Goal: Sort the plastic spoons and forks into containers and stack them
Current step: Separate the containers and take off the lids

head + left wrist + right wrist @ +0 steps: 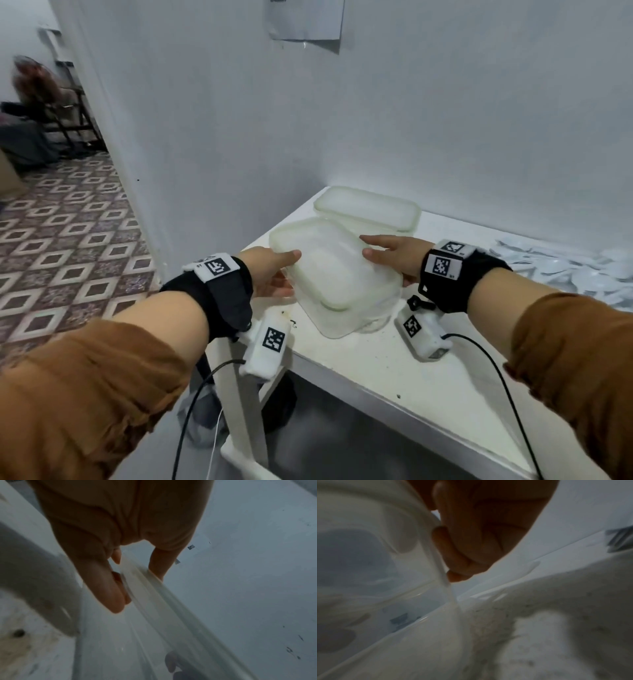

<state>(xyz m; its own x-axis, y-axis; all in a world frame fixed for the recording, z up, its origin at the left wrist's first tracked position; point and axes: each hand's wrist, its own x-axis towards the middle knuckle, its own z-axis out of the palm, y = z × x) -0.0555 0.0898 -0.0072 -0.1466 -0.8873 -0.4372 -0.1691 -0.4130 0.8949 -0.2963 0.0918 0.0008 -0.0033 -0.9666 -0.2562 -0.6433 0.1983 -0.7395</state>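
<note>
Two arms in brown sleeves reach out from the near edge, each with a black wrist band. The left hand [270, 270] holds the left side of a clear lid [329, 270]. Its thumb lies on top of the rim and its fingers [118, 592] are curled under, so the grip is closed on the lid. The right hand [394, 257] holds the right side the same way, with its thumb on top and its fingers [453, 555] tucked under the edge. That grip is closed on the lid too.

The lid is tilted, with its far end higher than its near end. Under it sits a clear container [349, 325] on the white surface [411, 377], close to the left corner. I cannot tell if the lid touches the container.

Just behind them lies another lidded container [370, 209], flat on the surface by the wall. Off to the right, well apart from the hands, is a pile of white plastic spoons and forks [565, 270].
</note>
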